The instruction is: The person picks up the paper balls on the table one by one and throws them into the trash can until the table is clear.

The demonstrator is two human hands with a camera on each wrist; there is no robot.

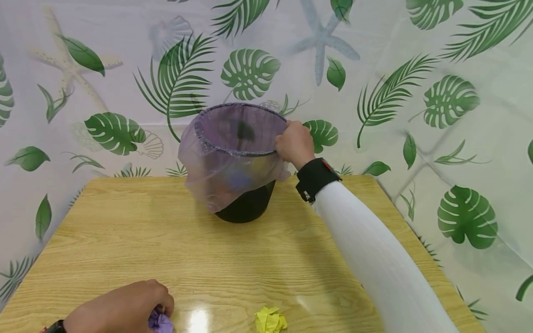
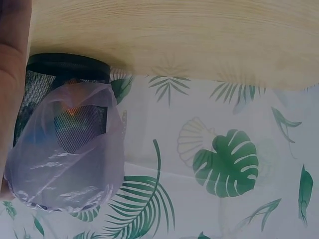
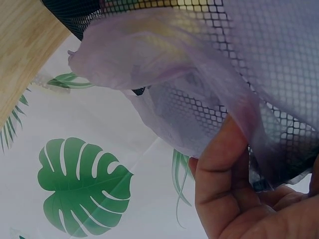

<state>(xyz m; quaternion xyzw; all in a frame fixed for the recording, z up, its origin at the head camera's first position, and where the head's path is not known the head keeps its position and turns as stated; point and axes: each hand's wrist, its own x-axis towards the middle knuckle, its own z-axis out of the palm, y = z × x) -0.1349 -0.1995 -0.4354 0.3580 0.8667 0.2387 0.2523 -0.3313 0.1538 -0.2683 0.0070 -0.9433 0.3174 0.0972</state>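
Note:
A black mesh trash bin stands upright at the far side of the table, its rim covered by a translucent purple bag that hangs loosely down the outside. My right hand grips the rim on its right side, fingers curled over the bag and mesh; the right wrist view shows the thumb and fingers against the bag. At the near left, low over the table, my left hand holds a crumpled purple paper ball. A crumpled yellow paper ball lies on the table at the near edge.
The wooden table reaches back to a white curtain printed with green leaves, right behind the bin. Blurred coloured shapes show through the bag and mesh. My right forearm crosses above the table's right side.

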